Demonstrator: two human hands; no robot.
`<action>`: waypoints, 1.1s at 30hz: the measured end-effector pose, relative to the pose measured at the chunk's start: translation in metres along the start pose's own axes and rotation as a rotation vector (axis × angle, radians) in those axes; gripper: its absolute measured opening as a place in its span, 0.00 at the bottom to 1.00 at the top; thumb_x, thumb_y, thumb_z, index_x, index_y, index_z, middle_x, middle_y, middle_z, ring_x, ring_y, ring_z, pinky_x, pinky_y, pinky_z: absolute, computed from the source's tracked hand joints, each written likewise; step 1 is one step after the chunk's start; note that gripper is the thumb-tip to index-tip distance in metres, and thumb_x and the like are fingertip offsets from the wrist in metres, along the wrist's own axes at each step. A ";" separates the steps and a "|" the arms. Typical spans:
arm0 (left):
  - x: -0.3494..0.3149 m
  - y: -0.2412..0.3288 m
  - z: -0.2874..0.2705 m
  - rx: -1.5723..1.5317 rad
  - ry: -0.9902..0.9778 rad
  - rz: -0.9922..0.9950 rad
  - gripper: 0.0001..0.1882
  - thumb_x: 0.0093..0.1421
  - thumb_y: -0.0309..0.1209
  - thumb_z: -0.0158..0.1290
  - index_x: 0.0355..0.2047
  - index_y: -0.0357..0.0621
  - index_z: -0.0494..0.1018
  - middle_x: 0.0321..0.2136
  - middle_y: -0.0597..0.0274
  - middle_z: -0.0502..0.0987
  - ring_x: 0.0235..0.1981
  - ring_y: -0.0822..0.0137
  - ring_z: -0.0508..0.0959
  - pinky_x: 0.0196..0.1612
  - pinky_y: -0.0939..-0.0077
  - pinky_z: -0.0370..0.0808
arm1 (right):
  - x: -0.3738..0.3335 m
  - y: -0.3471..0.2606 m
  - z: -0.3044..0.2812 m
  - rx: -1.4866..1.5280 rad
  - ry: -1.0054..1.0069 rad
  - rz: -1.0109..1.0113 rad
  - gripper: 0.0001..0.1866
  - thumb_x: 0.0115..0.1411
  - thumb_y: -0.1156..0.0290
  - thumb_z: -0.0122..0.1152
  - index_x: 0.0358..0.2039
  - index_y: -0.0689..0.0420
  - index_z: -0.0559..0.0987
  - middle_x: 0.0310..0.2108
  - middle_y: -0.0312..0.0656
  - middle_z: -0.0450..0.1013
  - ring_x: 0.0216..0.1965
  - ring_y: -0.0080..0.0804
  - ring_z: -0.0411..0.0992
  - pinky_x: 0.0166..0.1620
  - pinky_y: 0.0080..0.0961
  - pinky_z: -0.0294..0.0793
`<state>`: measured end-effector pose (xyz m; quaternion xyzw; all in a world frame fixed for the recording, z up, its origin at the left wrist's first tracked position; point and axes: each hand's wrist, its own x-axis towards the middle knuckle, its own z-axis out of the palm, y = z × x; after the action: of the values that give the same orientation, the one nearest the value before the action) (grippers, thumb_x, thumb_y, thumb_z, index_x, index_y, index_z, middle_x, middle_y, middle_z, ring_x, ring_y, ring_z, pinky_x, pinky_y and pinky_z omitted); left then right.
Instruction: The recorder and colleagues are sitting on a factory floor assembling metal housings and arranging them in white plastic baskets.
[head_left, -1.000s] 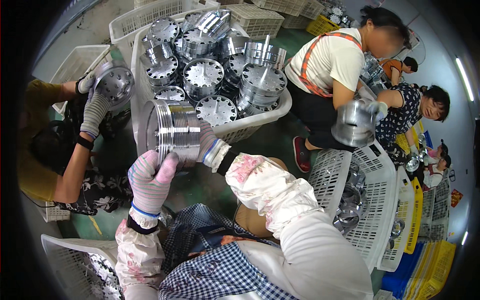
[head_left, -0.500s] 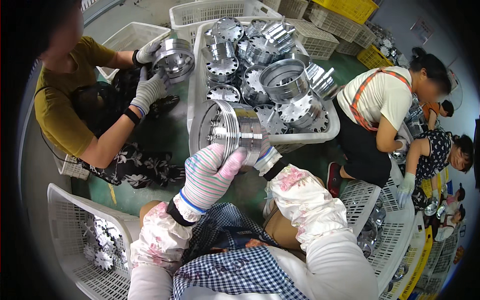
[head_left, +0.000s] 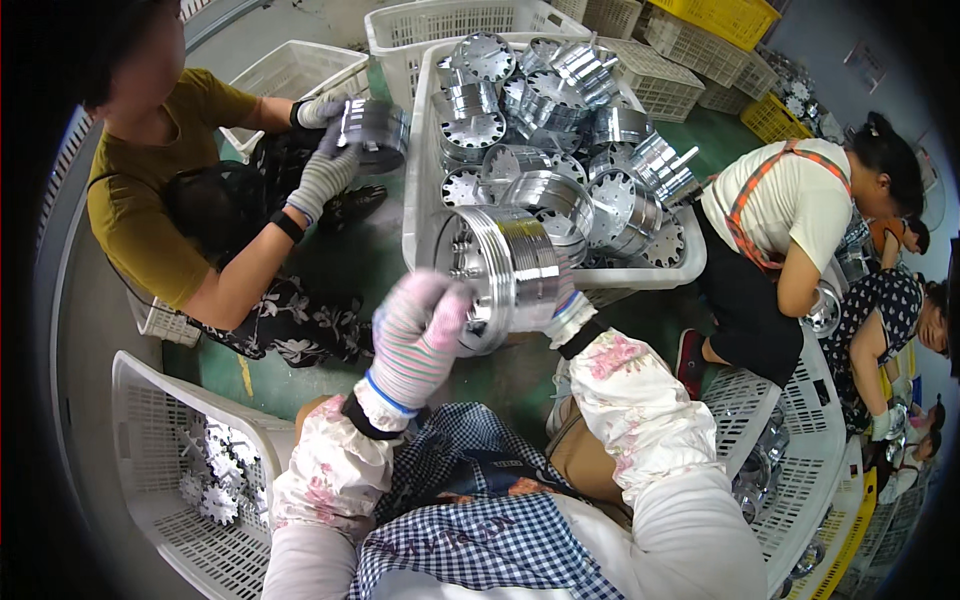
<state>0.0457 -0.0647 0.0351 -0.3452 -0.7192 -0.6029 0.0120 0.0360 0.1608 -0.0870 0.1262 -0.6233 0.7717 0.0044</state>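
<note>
A shiny silver metal cylinder (head_left: 515, 262), ridged on the outside and with several small studs inside its open left end, is held up in front of me. My right hand (head_left: 566, 302), in a striped glove, grips its far right side; the cylinder hides most of those fingers. Beside the open end is my left hand (head_left: 412, 335), in a pink and white striped glove. Its fingers and thumb are bunched together and slightly blurred, and whatever they may hold cannot be made out. Just beyond, a white crate (head_left: 424, 200) is heaped with similar metal cylinders (head_left: 553, 100).
At left a co-worker in a mustard shirt (head_left: 150, 200) handles another metal cylinder (head_left: 375, 137). A white crate (head_left: 140, 440) of toothed metal plates (head_left: 218, 490) stands at lower left. Another crate (head_left: 800, 480) with metal parts is at right, near a co-worker in orange straps (head_left: 775, 190).
My left hand has shifted from the cylinder's side to its open left end. In the view, the cylinder sits slightly farther right. The co-worker at left has turned their cylinder.
</note>
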 end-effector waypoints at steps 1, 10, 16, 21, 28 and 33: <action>0.006 -0.003 -0.005 0.067 0.164 0.152 0.15 0.59 0.22 0.56 0.46 0.37 0.70 0.41 0.56 0.75 0.41 0.70 0.74 0.48 0.75 0.72 | 0.004 -0.009 0.010 -0.795 -0.046 -0.126 0.20 0.66 0.63 0.50 0.56 0.59 0.72 0.51 0.41 0.75 0.49 0.30 0.75 0.53 0.30 0.74; 0.028 -0.017 -0.028 0.540 -0.223 0.260 0.25 0.54 0.24 0.55 0.55 0.44 0.72 0.46 0.47 0.79 0.44 0.54 0.82 0.48 0.70 0.79 | -0.002 -0.013 0.002 -1.502 0.018 -0.347 0.10 0.52 0.60 0.59 0.27 0.52 0.77 0.21 0.38 0.71 0.26 0.37 0.74 0.31 0.33 0.73; 0.020 0.001 -0.024 0.719 -0.238 0.454 0.29 0.51 0.30 0.58 0.56 0.43 0.70 0.45 0.47 0.80 0.38 0.57 0.83 0.37 0.67 0.80 | -0.014 -0.060 0.010 -1.707 0.118 -0.512 0.08 0.50 0.61 0.59 0.27 0.51 0.77 0.21 0.36 0.69 0.25 0.37 0.72 0.31 0.35 0.71; 0.014 0.008 -0.022 0.736 -0.179 0.367 0.25 0.51 0.24 0.59 0.52 0.46 0.74 0.39 0.53 0.82 0.35 0.55 0.84 0.37 0.67 0.81 | -0.015 -0.049 0.009 -1.416 0.020 -0.417 0.08 0.50 0.62 0.60 0.25 0.51 0.77 0.21 0.38 0.71 0.25 0.39 0.73 0.30 0.36 0.73; 0.010 0.014 -0.014 0.592 -0.584 0.488 0.35 0.43 0.27 0.58 0.56 0.48 0.70 0.58 0.52 0.68 0.61 0.47 0.66 0.64 0.49 0.62 | -0.047 0.017 0.026 0.405 0.205 0.600 0.12 0.64 0.66 0.50 0.39 0.57 0.80 0.34 0.40 0.78 0.37 0.28 0.76 0.42 0.30 0.77; 0.003 -0.006 -0.001 0.496 -0.607 0.394 0.29 0.49 0.29 0.57 0.55 0.44 0.71 0.51 0.53 0.73 0.52 0.51 0.74 0.58 0.57 0.69 | -0.065 0.052 0.012 0.878 0.287 0.737 0.13 0.69 0.61 0.50 0.43 0.56 0.78 0.37 0.40 0.77 0.38 0.27 0.75 0.42 0.26 0.79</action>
<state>0.0402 -0.0648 0.0320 -0.6240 -0.7335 -0.2694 -0.0023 0.0929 0.1474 -0.1477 -0.2143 -0.2417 0.9174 -0.2323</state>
